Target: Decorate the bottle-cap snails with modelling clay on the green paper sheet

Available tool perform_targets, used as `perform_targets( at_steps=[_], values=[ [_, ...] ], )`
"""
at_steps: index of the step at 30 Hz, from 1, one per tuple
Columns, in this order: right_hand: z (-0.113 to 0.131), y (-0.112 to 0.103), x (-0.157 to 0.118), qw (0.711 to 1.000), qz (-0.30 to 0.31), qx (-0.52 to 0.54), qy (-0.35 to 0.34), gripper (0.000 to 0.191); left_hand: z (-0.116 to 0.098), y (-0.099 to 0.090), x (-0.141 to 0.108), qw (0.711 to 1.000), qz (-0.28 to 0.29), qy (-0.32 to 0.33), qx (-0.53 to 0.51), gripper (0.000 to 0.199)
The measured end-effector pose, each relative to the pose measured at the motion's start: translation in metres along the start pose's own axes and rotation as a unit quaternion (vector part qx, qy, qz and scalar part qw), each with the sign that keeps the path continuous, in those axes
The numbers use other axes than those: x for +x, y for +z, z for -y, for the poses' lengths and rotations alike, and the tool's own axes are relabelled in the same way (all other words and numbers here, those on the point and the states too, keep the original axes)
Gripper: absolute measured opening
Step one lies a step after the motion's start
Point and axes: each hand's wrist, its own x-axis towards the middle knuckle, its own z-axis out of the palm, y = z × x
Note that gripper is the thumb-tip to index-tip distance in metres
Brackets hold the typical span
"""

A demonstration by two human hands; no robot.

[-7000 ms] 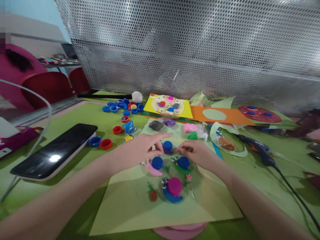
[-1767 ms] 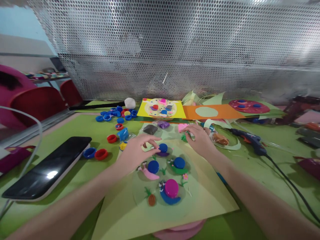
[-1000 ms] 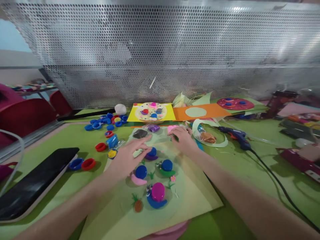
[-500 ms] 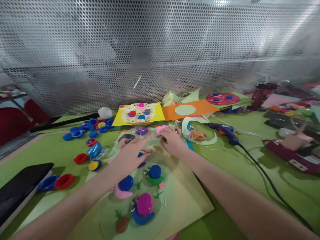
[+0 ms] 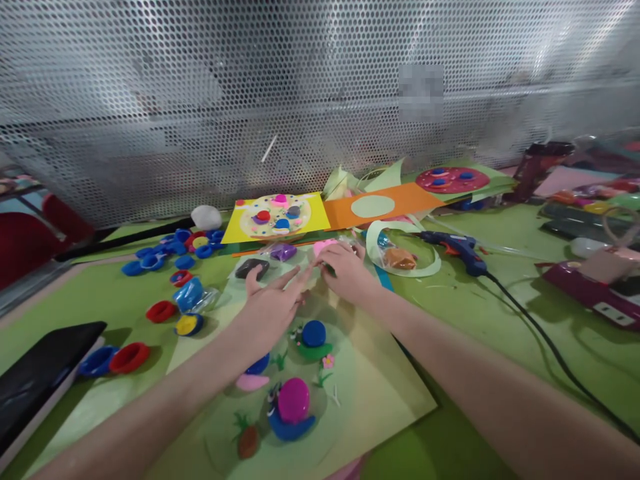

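Observation:
A pale sheet [image 5: 395,387] bears clay snails with bottle-cap shells: one with a magenta cap [image 5: 294,400], one with a blue cap [image 5: 313,333], and another partly under my left forearm. A brown and green clay piece [image 5: 247,441] and a pink flower [image 5: 328,361] lie beside them. Over the sheet's far part, my left hand [image 5: 273,307] has its fingers spread, fingertips close to my right hand. My right hand [image 5: 345,270] is curled with its fingers together near pink clay [image 5: 325,248]; what is between them is hidden.
Blue and red caps [image 5: 153,260] and a dark device [image 5: 45,373] lie left. Behind are a yellow card [image 5: 320,217], an orange card [image 5: 340,215] and a mesh panel [image 5: 320,100]. A glue gun [image 5: 463,250] with a cable lies right, beside a pale paper ring [image 5: 433,265].
My left hand has moved right and its fingertips now meet my right fingers. The blue cap it covered near the sheet's middle is hidden. The view has shifted slightly.

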Motion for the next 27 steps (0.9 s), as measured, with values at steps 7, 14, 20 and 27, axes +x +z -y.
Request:
perform_targets(
  at_steps=[7, 14, 20, 27],
  values=[
    [0.000, 0.000, 0.000, 1.000, -0.002, 0.004, 0.001, 0.019, -0.004, -0.003, -0.002, 1.000, 0.016, 0.020, 0.017, 0.055],
    [-0.002, 0.000, -0.001, 1.000, -0.005, 0.007, -0.008, 0.018, -0.005, -0.022, -0.013, 0.999, 0.040, -0.004, -0.013, 0.067],
    [-0.003, 0.000, -0.002, 1.000, -0.010, 0.010, -0.014, 0.019, -0.006, -0.022, -0.020, 0.999, 0.035, 0.011, -0.004, 0.063],
    [-0.003, 0.000, -0.004, 1.000, -0.013, 0.015, -0.014, 0.019, -0.005, -0.019, -0.020, 1.000, 0.012, 0.018, -0.014, 0.068]
  ],
)
